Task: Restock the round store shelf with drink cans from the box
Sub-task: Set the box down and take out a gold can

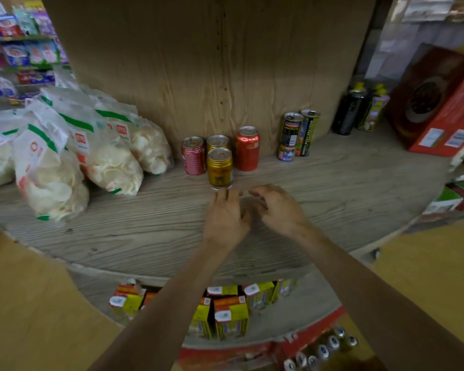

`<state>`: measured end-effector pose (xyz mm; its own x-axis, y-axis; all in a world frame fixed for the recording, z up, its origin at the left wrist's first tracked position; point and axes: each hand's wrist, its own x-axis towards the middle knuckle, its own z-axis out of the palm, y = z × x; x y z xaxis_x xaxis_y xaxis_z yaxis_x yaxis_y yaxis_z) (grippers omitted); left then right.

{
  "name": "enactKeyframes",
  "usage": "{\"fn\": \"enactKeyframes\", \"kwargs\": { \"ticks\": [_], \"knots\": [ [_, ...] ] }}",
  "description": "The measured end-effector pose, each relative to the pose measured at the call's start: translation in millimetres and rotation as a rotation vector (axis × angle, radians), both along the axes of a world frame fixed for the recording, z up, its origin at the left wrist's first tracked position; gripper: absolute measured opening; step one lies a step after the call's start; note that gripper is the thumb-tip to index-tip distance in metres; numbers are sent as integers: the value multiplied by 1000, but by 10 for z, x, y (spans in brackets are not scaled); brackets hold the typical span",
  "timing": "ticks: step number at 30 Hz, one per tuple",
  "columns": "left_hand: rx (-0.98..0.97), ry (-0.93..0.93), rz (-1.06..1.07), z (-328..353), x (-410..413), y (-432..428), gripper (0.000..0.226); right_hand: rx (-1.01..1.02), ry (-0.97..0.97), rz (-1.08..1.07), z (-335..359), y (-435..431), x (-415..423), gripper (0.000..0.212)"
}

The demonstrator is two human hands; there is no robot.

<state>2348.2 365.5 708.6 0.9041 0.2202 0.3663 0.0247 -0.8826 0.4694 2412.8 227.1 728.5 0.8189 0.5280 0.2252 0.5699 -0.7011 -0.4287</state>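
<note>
On the round wooden shelf point(150, 236) stand a short red can point(193, 156), two gold cans, one in front point(220, 167) and one behind point(217, 141), and a taller red can point(247, 148). My left hand point(225, 215) lies just in front of the front gold can, fingers stretched toward its base and holding nothing. My right hand point(277, 207) hovers beside it, fingers loosely curled and empty. The red box point(252, 354) with can tops showing sits at the bottom edge of the view.
Bags of white crackers point(73, 156) fill the shelf's left side. Two tall dark cans point(298, 133), spray canisters point(359, 108) and a red carton point(439, 103) stand to the right. Yellow drink cartons point(231, 314) sit on the lower tier.
</note>
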Motion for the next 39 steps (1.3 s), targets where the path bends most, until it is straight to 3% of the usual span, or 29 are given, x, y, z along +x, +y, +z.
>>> {"fn": "enactKeyframes", "kwargs": {
  "ticks": [8, 12, 16, 21, 30, 37, 39],
  "knots": [
    [133, -17, -267, 77, -39, -1472, 45, -83, -93, -154, -30, -1673, -395, 31],
    [165, -21, -389, -31, -199, -2363, 32, -81, -118, -304, -167, -2609, -723, 27],
    [150, -17, -530, -254, -443, -3178, 37, -100, -30, -381, -422, -3437, -1089, 29],
    [140, 128, -638, -660, -758, -3982, 31, -139, 110, -461, -801, -4208, -1569, 32],
    [199, 374, -838, -1318, -1152, -4728, 40, -156, 329, -615, -1376, -4954, -2209, 37],
    [193, 477, -886, -1804, -1160, -4748, 17, -150, 498, -681, -1787, -5083, -2318, 38],
    [178, 548, -897, -1997, -1121, -4681, 20, -136, 527, -687, -1954, -5060, -2286, 39]
  ]
}}
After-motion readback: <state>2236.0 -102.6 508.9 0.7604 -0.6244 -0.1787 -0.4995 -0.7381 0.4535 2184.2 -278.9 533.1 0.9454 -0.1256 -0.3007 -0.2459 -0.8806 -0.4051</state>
